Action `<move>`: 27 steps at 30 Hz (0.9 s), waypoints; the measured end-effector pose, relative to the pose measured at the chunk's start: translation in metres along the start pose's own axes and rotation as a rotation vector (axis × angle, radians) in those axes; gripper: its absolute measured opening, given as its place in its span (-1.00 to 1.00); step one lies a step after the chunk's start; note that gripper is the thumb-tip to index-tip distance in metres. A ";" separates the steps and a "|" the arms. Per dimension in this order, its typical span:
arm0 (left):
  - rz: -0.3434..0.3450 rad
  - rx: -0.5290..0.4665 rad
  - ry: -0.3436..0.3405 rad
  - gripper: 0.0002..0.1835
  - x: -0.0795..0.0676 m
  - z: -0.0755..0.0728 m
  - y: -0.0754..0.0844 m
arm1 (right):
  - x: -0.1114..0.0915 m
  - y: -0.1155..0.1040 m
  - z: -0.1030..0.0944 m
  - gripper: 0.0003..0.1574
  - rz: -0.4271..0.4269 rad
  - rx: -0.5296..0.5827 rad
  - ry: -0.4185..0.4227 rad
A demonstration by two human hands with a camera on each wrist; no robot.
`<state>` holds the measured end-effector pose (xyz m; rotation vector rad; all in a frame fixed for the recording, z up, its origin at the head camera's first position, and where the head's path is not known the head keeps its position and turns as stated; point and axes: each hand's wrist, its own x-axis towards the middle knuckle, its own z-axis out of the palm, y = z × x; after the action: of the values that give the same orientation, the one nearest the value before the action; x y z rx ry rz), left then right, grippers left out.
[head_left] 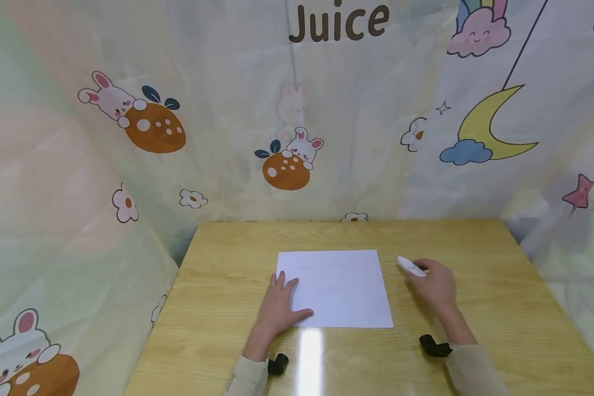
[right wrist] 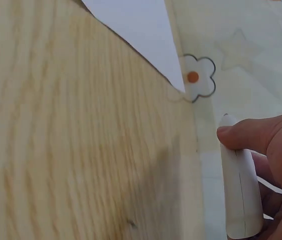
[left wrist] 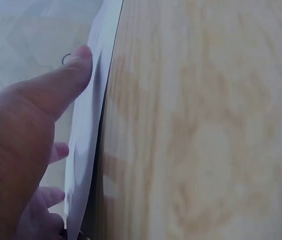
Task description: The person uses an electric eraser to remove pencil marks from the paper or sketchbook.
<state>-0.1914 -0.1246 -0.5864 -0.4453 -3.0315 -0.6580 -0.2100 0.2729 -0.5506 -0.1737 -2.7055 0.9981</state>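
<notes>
A white sheet of paper lies on the wooden table in the head view. My left hand rests on its left edge with fingers spread and thumb stretched along the near edge. In the left wrist view the thumb reaches over the paper, whose edge is slightly raised from the wood. To the right of the sheet, my right hand holds a slim white tool with a narrow tip pointing up and left. From the right wrist view, the thumb presses the side of this white tool, which has a lengthwise seam.
The wooden table runs back to a hanging printed cloth with rabbits, flowers and a moon. Black wrist devices sit at both sleeves. A bright light reflection falls on the table in front of the paper.
</notes>
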 end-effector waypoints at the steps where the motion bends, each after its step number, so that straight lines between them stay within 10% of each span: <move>1: 0.002 -0.004 0.001 0.02 -0.002 0.001 -0.001 | 0.000 0.004 -0.002 -0.53 0.012 -0.003 0.000; 18: -0.007 -0.042 0.087 -0.38 -0.018 -0.011 -0.018 | 0.019 0.059 -0.040 -0.41 0.102 -0.038 0.012; 27: 0.022 -0.019 -0.004 -0.31 -0.024 -0.015 -0.019 | 0.018 0.089 -0.056 -0.40 0.153 -0.052 0.000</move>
<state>-0.1742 -0.1538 -0.5824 -0.4800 -3.0215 -0.6864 -0.2099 0.3787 -0.5640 -0.3957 -2.7539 0.9682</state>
